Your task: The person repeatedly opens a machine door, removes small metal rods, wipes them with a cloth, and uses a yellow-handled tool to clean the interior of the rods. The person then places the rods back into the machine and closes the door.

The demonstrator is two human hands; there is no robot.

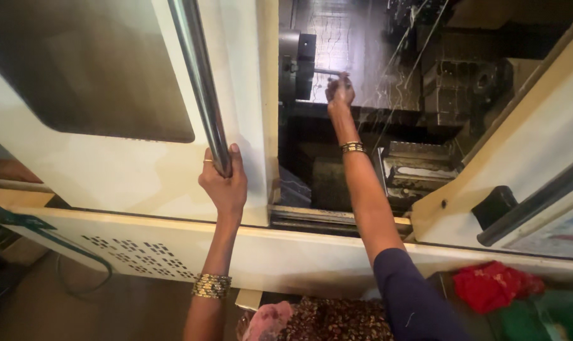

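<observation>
Left hand (224, 183) grips door handle (201, 82) — right hand (340, 91) pinches rod (327, 72).

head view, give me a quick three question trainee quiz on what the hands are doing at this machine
1. True or false: the left hand grips the door handle bar.
2. What does the right hand reach? A) the red cloth B) the metal rod in the chuck C) the green cable
3. Fill in: the machine door is slid ____.

Key: 1 true; 2 B; 3 open
</observation>
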